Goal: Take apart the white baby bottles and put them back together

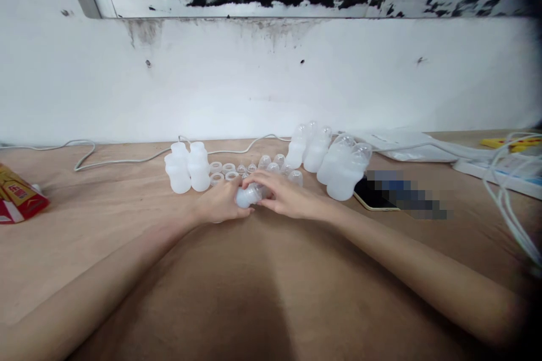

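A small white bottle [244,197] lies tilted between my two hands, its clear top toward the right. My left hand [221,201] is wrapped round its body from the left. With thumb and fingers curled, my right hand [284,194] grips the clear cap [256,192] end. Just behind my hands are several white rings [229,167], small clear nipples [252,167] and clear domed caps [279,160]. White bottles without caps [199,166] stand at the left of these parts. Several capped bottles [344,175] stand to the right.
A dark phone [375,194] lies right of the capped bottles, beside a blurred patch. A red and yellow box [19,194] is at the far left. White cables [503,197], a plastic bag [409,146] and a power strip [499,176] are at the right. A wall rises behind.
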Motion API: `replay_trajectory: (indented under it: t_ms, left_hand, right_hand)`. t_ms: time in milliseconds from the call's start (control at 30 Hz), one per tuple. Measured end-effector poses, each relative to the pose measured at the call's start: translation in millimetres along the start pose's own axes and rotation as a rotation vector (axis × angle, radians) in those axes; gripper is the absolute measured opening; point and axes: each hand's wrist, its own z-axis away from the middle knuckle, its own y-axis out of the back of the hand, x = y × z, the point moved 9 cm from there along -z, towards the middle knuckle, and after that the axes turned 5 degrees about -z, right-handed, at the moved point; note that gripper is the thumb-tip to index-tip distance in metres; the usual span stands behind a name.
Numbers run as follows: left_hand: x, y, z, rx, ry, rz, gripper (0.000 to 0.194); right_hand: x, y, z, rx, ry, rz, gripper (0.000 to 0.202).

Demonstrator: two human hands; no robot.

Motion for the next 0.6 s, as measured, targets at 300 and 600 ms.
replay_trajectory:
  t_ms: [300, 600]
  left_hand:
    - [-39.1, 26.8, 51.0, 0.379, 0.22, 0.207, 0.042]
    - [-111.3, 42.0, 121.6, 0.478, 0.542, 0.135, 0.05]
  right_hand:
    - [-7.8, 15.9, 5.3, 0.091, 0.148, 0.381, 0.036]
    - [47.4, -21.9, 22.2, -0.126, -0.263, 0.313, 0.036]
